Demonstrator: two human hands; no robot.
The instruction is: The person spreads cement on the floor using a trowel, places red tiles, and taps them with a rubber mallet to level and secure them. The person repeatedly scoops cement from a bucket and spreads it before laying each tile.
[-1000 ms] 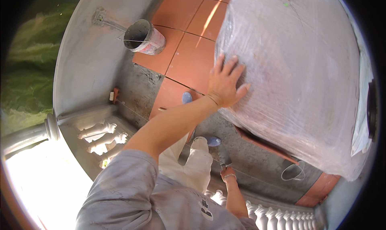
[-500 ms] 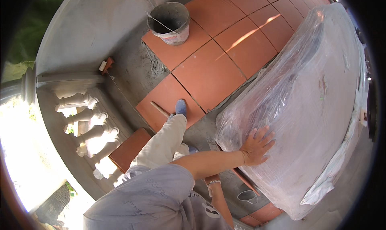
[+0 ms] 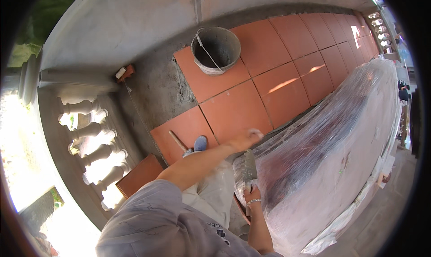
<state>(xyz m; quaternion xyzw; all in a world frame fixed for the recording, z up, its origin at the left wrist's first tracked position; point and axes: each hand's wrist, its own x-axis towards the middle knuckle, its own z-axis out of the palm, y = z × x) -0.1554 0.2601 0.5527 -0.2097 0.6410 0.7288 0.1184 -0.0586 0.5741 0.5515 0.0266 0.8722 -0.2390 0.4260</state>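
My right hand (image 3: 252, 194), with a chain bracelet at the wrist, is closed round a trowel (image 3: 250, 165). Its grey, mortar-smeared blade points away from me, beside a large plastic-wrapped bulk (image 3: 323, 167). My left hand (image 3: 246, 140) hangs in the air above the edge of the laid terracotta tiles (image 3: 234, 106), left of the wrapped bulk. Motion smears its fingers, and nothing shows clearly in it. Near my shoe (image 3: 200, 143) a wooden-handled tool (image 3: 178, 140) lies on a tile; its far end is partly hidden by my foot.
A mortar-stained bucket (image 3: 217, 50) stands on the tiles against the far wall. Rough grey cement (image 3: 157, 86) lies left of the tiles, with a string across it from a small orange block (image 3: 125, 73). Loose tiles (image 3: 139, 175) rest beside the baluster railing (image 3: 96, 131).
My left hand has left the plastic wrap and swung left and away from me. My right hand has come forward from below, showing the trowel. The view has shifted.
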